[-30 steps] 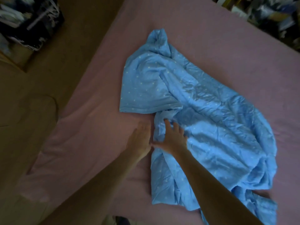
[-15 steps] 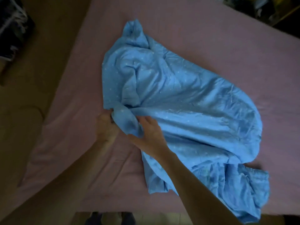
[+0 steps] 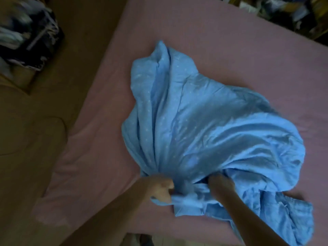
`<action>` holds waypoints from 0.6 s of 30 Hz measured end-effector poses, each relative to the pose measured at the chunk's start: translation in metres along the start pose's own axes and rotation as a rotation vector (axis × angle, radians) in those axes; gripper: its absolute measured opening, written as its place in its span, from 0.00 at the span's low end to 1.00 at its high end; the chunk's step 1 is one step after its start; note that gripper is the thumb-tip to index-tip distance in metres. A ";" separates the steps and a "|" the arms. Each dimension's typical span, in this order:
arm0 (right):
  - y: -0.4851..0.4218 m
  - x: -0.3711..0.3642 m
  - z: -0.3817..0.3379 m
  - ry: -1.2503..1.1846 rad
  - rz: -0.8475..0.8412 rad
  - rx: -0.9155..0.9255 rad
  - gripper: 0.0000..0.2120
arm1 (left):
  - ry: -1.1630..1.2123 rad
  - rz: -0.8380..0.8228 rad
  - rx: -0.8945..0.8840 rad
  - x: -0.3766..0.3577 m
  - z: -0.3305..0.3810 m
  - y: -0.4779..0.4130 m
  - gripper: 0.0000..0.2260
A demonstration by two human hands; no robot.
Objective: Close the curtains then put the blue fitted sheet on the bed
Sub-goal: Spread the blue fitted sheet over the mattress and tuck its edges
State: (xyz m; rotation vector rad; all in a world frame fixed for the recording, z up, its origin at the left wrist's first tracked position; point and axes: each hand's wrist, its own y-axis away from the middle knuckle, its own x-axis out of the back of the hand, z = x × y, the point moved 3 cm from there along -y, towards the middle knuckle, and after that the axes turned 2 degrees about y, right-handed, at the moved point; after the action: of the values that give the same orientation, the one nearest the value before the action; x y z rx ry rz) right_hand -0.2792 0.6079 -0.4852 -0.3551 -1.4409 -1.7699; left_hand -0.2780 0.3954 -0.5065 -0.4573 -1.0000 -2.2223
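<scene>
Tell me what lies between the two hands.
A bunched fold of the blue fitted sheet, seen in the head view; the left hand grips it, the right hand digs into it.

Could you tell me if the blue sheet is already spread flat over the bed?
No, the blue sheet lies bunched on the bed, gripped by the left hand and right hand.

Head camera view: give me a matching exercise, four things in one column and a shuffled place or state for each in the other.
Things
1. blue sheet
2. left hand
3. right hand
4. dark patterned bundle

Places or states
A. off the bed, top left corner
B. fingers buried in blue folds
C. bunched in a heap on the pink bed
D. fist clamped on a gathered edge

Pairs: 1-C, 2-D, 3-B, 4-A
</scene>
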 end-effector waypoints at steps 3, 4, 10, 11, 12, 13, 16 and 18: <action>-0.004 0.018 -0.002 -0.083 0.128 -0.046 0.14 | 0.118 0.121 -0.011 -0.014 -0.014 0.000 0.07; -0.007 0.032 -0.016 -0.152 0.287 -0.028 0.12 | 0.146 0.295 0.056 -0.004 -0.026 -0.001 0.08; -0.029 0.069 -0.131 -0.566 0.607 0.316 0.17 | -0.213 0.699 0.223 0.035 -0.103 -0.005 0.23; -0.036 0.062 -0.147 -0.595 0.489 0.345 0.24 | -0.235 0.694 0.225 0.034 -0.108 -0.005 0.20; -0.044 0.052 -0.164 -0.608 0.355 0.358 0.32 | -0.275 0.685 0.227 0.031 -0.117 -0.009 0.20; -0.051 0.044 -0.173 -0.596 0.242 0.346 0.41 | -0.329 0.640 0.234 0.030 -0.122 -0.012 0.21; -0.066 0.020 -0.185 -0.400 0.182 0.269 0.49 | -0.397 0.570 0.244 0.025 -0.129 -0.023 0.17; -0.074 0.017 -0.184 -0.295 0.316 0.213 0.41 | -0.402 0.629 0.217 0.029 -0.125 -0.032 0.11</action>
State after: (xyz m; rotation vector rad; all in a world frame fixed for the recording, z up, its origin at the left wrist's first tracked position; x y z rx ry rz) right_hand -0.2949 0.4345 -0.5821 -0.7117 -1.6571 -1.3375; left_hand -0.3272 0.3037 -0.5887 -0.9900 -1.0937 -1.4731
